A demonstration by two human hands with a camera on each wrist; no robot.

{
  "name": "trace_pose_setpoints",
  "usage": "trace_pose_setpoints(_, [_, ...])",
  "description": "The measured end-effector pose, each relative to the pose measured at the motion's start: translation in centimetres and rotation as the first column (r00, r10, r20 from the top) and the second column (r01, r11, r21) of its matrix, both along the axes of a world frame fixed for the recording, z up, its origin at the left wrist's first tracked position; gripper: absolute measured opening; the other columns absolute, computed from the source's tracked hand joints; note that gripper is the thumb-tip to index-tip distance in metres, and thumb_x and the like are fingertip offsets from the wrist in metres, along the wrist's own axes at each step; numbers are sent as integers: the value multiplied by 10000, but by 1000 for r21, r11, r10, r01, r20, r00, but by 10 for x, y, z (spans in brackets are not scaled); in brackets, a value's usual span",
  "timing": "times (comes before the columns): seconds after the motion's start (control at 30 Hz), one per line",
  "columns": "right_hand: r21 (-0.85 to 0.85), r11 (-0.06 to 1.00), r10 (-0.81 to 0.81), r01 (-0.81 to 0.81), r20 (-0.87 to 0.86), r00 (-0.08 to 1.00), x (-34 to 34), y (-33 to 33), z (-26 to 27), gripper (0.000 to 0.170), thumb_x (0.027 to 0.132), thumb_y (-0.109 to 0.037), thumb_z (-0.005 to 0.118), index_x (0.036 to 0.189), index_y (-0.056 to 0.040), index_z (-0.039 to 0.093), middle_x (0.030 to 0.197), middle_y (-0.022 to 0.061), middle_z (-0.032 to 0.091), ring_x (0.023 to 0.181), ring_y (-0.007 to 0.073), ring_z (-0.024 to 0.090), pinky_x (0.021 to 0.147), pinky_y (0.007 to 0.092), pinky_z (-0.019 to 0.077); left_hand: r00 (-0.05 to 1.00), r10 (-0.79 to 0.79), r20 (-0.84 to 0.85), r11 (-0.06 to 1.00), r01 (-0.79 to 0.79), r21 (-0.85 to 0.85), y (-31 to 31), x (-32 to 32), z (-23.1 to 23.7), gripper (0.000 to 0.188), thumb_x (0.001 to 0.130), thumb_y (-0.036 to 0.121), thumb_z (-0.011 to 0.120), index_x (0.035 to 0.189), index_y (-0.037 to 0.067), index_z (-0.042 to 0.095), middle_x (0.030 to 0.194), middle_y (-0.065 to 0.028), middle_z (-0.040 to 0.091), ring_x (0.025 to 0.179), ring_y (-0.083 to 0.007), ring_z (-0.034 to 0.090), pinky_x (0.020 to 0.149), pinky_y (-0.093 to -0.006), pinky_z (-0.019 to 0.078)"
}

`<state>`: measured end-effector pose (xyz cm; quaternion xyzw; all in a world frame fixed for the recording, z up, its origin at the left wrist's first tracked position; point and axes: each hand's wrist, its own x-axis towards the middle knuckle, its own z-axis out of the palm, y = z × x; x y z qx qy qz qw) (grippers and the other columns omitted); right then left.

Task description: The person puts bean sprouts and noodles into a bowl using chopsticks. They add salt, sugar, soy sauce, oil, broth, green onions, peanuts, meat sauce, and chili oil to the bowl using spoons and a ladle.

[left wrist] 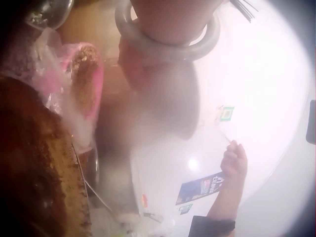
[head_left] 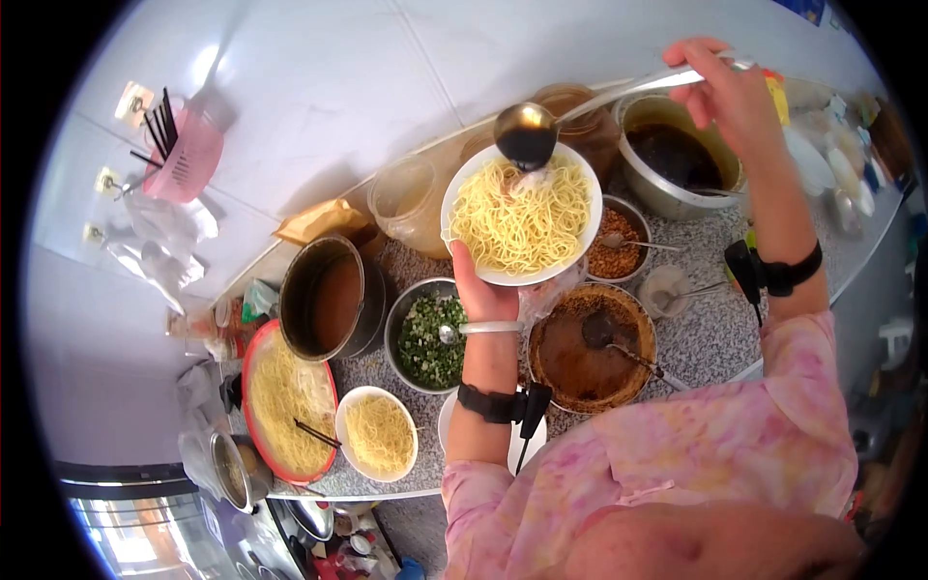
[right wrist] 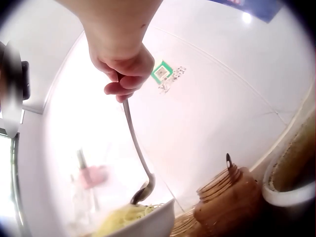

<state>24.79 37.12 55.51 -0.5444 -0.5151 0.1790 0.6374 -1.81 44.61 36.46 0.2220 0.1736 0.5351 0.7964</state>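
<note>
While the right hand grips the ladle by its handle, the left hand holds the white bowl up over the counter, thumb at the rim; fingers underneath can't be seen. Noodles fill that bowl. Ladle head sits at its far edge, dark liquid inside; whether it touches the noodles, can't tell. Step in hand looks like dressing the noodles; next move probably calls for tipping the ladle over them, bowl held level to avoid spills.

Containers: pale pot at right, dark liquid, likely the same stuff. Small metal bowl, nut-like bits plus spoon. Wide basin, thick brown sauce, another ladle in it. Metal bowl, chopped greens, spoon. Deep pot, brown liquid. Red-rimmed tray, more noodles; chopsticks lie between it and a second bowl, also noodles.
</note>
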Motion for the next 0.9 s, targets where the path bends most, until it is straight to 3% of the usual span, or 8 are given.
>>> trace_pose_setpoints(0.17, [31,998,56,-59,97,994,-36,-6,1,259,872,-264,514,929,-28,605,670,85,606,449,65,483,421,175,364,998,29,51,999,-30,15,-8,-28,8,554,907,392,379,1333,47,299,1322,-138,394,1191,-304,407,988,-443,339])
trace_pose_setpoints(0.33, [38,999,-3,19,-369,929,-8,21,-28,251,862,-267,525,897,-31,604,705,98,617,481,68,487,437,180,368,995,95,24,994,-97,52,-15,-62,12,570,895,394,410,1335,48,298,1326,-142,391,1188,-314,413,981,-450,350])
trace_pose_setpoints(0.47, [-41,989,-148,143,-403,903,3,22,-28,257,858,-270,530,884,-24,601,700,99,614,498,73,495,460,187,378,993,86,78,994,-91,61,-24,-97,16,575,901,404,413,1335,44,297,1328,-137,391,1187,-298,417,983,-427,355])
trace_pose_setpoints(0.57, [-58,975,-224,217,-228,948,-1,26,-31,246,862,-262,530,938,-43,613,749,92,611,511,73,501,483,184,383,983,182,12,977,-182,113,-31,-127,21,598,898,420,407,1334,27,292,1330,-144,385,1190,-301,413,983,-425,352])
trace_pose_setpoints(0.63, [-228,959,-115,169,234,965,-9,25,-36,220,882,-212,514,1014,-68,615,809,53,601,555,63,509,520,185,401,976,215,16,970,-216,115,-41,-147,25,623,889,432,420,1343,31,274,1338,-146,372,1198,-303,403,992,-423,340])
trace_pose_setpoints(0.73, [-159,987,61,18,481,874,-32,30,-40,215,896,-162,498,1065,-88,607,839,18,588,599,57,507,553,191,420,954,300,-8,949,-297,107,-53,-180,27,632,887,435,422,1347,33,262,1341,-148,367,1198,-303,402,988,-424,344])
trace_pose_setpoints(0.8, [-123,992,59,7,526,848,-53,38,-27,203,896,-141,502,1051,-60,604,820,5,584,607,62,498,581,198,435,926,371,-66,927,-365,89,-65,-200,28,630,887,435,424,1344,32,267,1333,-147,376,1185,-298,416,977,-421,358])
trace_pose_setpoints(0.9, [14,979,162,-204,551,819,-82,65,-17,201,895,-148,504,1049,-76,611,810,10,583,600,64,494,558,197,435,903,417,-105,909,-412,68,-82,-226,21,621,887,430,426,1341,35,273,1327,-143,384,1170,-293,431,967,-416,371])
